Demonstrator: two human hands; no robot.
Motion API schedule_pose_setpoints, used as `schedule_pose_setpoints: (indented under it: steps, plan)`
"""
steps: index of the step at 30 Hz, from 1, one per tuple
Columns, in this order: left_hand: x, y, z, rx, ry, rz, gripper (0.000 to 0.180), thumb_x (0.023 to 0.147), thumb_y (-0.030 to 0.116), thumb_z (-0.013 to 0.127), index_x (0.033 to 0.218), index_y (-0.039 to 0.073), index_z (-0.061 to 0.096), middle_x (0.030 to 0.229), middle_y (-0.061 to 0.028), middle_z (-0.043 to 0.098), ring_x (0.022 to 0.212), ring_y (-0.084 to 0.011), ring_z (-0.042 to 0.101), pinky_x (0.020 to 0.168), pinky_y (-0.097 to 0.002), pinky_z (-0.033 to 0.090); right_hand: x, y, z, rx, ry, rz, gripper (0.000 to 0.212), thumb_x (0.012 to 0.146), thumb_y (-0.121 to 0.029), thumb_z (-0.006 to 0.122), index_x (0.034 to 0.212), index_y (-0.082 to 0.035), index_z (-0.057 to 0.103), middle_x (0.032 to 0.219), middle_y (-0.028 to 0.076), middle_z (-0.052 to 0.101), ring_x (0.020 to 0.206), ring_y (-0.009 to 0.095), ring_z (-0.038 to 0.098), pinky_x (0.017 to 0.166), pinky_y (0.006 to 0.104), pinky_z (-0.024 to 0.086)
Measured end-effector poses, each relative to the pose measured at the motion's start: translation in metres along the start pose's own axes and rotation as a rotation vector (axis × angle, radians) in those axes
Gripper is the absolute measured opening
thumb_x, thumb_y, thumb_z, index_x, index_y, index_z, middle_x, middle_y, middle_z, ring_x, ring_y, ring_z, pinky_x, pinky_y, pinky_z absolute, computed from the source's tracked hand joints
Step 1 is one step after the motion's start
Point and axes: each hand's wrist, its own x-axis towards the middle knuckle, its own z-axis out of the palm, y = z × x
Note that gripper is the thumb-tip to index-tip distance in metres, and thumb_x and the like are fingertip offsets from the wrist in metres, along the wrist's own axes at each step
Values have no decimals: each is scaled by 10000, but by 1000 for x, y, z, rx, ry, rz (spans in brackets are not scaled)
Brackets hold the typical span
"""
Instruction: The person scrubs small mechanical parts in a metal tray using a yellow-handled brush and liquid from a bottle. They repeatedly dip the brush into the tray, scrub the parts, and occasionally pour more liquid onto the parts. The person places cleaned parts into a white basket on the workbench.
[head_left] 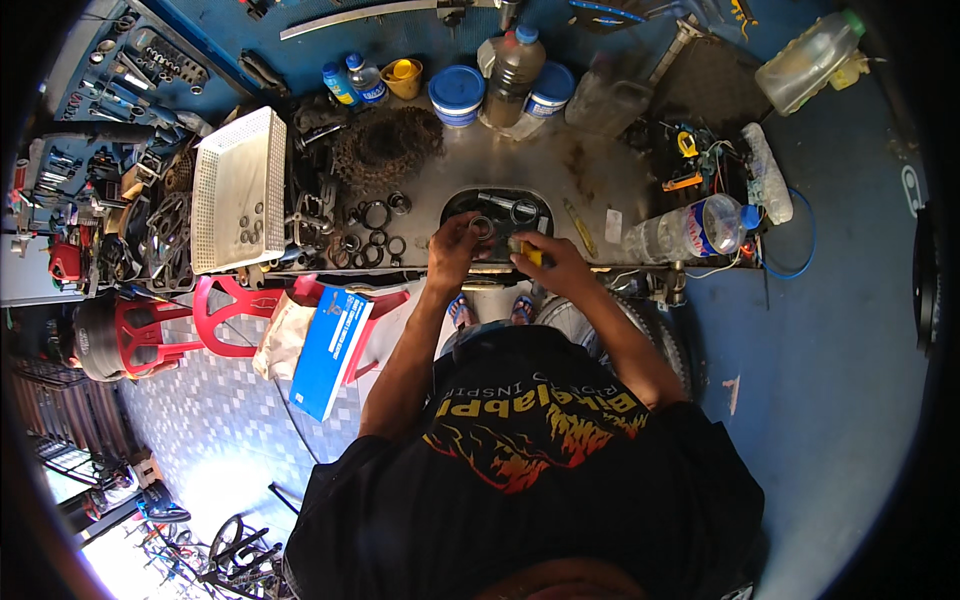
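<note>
Over the near edge of a dark oval tray (546, 208), my left hand (452, 252) pinches a metal ring (482, 227). Close to its right, my right hand (556, 264) is closed round a small yellow tool (531, 253) whose dark end points toward the ring; its exact kind is unclear. Inside the tray lie a metal part with a round end (522, 211) and other pieces, partly hidden by my hands. Left of the tray, several loose rings (377, 214) of different sizes rest on the metal bench (470, 160).
A white basket (207, 190) holding small rings stands at left, near greasy sprockets (385, 145). Bottles and blue-lidded tubs (456, 92) line the back. A yellow slim tool (580, 230) and large plastic bottle (690, 228) lie right; red chairs (225, 318) stand below left.
</note>
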Motion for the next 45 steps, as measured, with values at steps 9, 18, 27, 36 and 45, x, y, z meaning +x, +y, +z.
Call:
schedule_pose_setpoints:
  steps: [9,18,27,36,45]
  plan:
    - [-4,-15,-1,-37,3,-27,409,1074,97,601,1469,3,554,1256,-167,701,1068,-247,740,922,-353,630,17,-10,9,532,-1,295,283,1015,-317,750,1046,-36,754,880,56,752,842,124,707,759,273,531]
    - [-8,-8,10,66,32,87,322,1104,120,568,1400,-5,547,1203,-164,718,1062,-253,740,890,-378,648,23,-32,-10,145,-12,53,211,969,-217,800,1029,-19,756,849,97,748,760,193,715,712,309,546]
    - [-3,-2,6,129,68,44,196,1077,47,538,1243,-53,572,1042,-170,730,907,-270,795,701,-315,670,21,-26,-14,130,40,-104,221,905,-189,860,1049,-41,780,941,122,777,861,262,738,776,352,564]
    - [5,-2,2,128,-11,30,203,1097,80,548,1229,-47,635,1004,-153,727,880,-250,785,719,-343,691,19,-17,-19,49,68,-202,234,900,-183,860,1082,-53,788,999,123,783,942,275,736,831,397,571]
    - [10,-2,-7,141,-94,-35,293,1124,177,551,1300,-46,623,1038,-147,708,883,-258,774,715,-355,689,20,13,-17,105,153,-205,246,856,-162,896,1057,-83,778,999,121,777,940,286,739,791,391,584]
